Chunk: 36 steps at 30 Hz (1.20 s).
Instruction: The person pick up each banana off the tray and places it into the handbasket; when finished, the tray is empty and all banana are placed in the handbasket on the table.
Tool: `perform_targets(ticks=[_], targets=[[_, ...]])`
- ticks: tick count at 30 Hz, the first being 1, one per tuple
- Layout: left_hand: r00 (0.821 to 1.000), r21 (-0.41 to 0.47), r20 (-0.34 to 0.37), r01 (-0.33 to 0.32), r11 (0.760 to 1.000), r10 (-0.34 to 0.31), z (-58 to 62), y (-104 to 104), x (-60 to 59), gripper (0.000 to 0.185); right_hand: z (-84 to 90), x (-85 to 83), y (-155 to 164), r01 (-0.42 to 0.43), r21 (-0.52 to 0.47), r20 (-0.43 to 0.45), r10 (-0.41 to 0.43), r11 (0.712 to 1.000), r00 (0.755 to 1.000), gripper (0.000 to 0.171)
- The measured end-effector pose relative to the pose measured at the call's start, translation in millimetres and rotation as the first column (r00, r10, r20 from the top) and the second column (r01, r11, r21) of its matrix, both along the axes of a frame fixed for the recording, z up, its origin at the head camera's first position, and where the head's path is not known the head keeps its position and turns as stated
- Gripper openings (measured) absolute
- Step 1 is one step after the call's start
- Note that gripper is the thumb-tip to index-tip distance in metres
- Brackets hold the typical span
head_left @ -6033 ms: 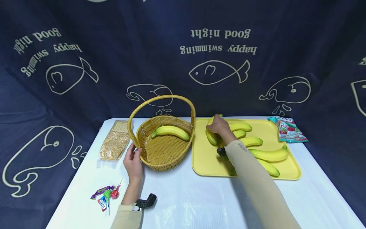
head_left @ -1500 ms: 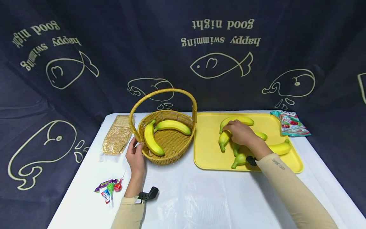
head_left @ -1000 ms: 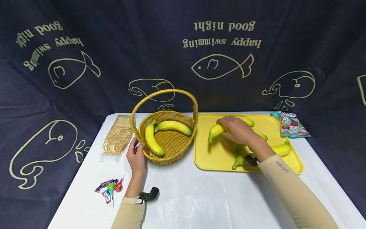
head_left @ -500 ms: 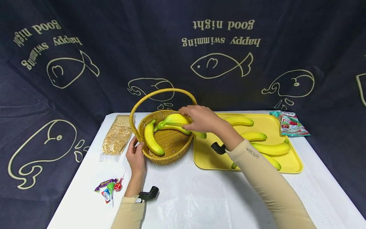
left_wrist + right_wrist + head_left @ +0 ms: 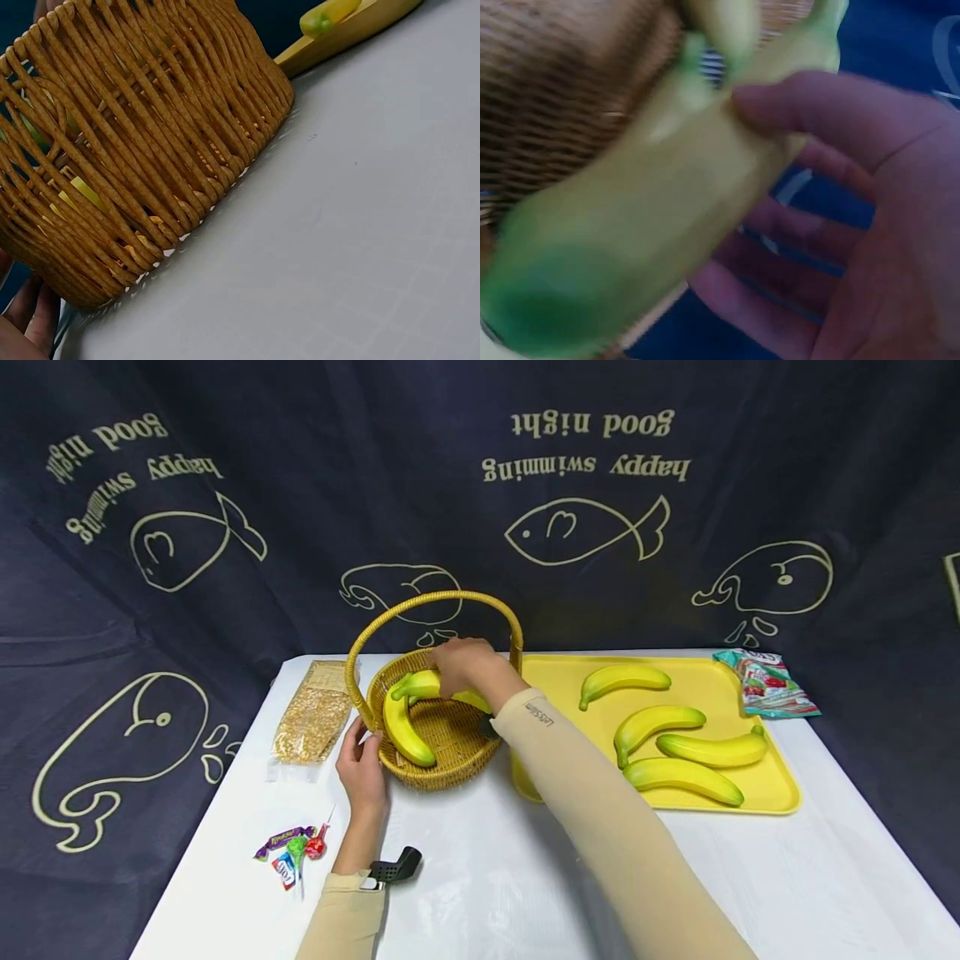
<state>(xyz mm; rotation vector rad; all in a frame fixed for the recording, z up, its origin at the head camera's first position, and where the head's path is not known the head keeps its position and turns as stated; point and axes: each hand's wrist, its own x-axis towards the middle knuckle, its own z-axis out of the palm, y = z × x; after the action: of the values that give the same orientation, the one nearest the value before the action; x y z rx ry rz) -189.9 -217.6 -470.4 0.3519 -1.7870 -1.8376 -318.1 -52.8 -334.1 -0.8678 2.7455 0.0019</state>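
A wicker basket [image 5: 453, 760] with a tall arched handle stands left of the table's middle. My left hand [image 5: 363, 768] holds its left side near the handle's foot; the left wrist view shows only a few fingers [image 5: 41, 319] by the weave. Inside the basket, my right hand [image 5: 471, 667] grips a yellow banana [image 5: 645, 202] with green ends, thumb on one side and fingers around the other. Another banana [image 5: 405, 731] lies along the basket's left. A further banana lies partly hidden beneath the held one. Several bananas, such as one at the back [image 5: 626, 678], lie on the yellow tray [image 5: 558, 681].
A bag of golden grains [image 5: 307, 722] lies left of the basket. Nearer the front left are a red lollipop [image 5: 317, 845], a green lollipop [image 5: 296, 847] and wrapped candies [image 5: 285, 842]. A teal candy bag [image 5: 768, 685] lies past the tray's right back corner.
My right hand has carried a banana left from the tray into the basket. Six seconds ago the basket held a single banana. My left hand stays at the basket's side.
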Motion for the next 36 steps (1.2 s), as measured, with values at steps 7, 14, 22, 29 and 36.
perform_targets(ticks=[7, 14, 22, 29, 36], targets=[[1.0, 0.009, -0.006, -0.002, 1.0, 0.002, -3.1, -2, -2.3, 0.04, -27.1, -9.3, -18, 0.074, 0.143, -0.046, -0.068, 0.987, 0.997, 0.027], [1.0, 0.05, -0.004, -0.004, 0.999, 0.004, -26.7, -10, -17.5, 0.039, -45.2, -15.8, -24, 0.099, 0.183, -0.05, -0.091, 0.978, 0.995, 0.043], [1.0, 0.03, -0.016, -0.021, 0.999, 0.022, -32.6, -9, -20.2, 0.038, -58.1, -18.5, -26, 0.082, 0.157, -0.071, -0.072, 0.984, 0.995, 0.051], [1.0, 0.003, -0.011, -0.027, 1.0, 0.027, -30.7, -9, -19.8, 0.038, -56.8, -18.5, -20, 0.07, 0.106, -0.049, -0.065, 0.992, 0.997, 0.045], [1.0, 0.019, -0.002, -0.022, 1.0, 0.022, -32.0, -9, -19.3, 0.038, -54.4, -17.9, -10, 0.073, 0.09, -0.004, -0.073, 0.993, 0.997, 0.032]])
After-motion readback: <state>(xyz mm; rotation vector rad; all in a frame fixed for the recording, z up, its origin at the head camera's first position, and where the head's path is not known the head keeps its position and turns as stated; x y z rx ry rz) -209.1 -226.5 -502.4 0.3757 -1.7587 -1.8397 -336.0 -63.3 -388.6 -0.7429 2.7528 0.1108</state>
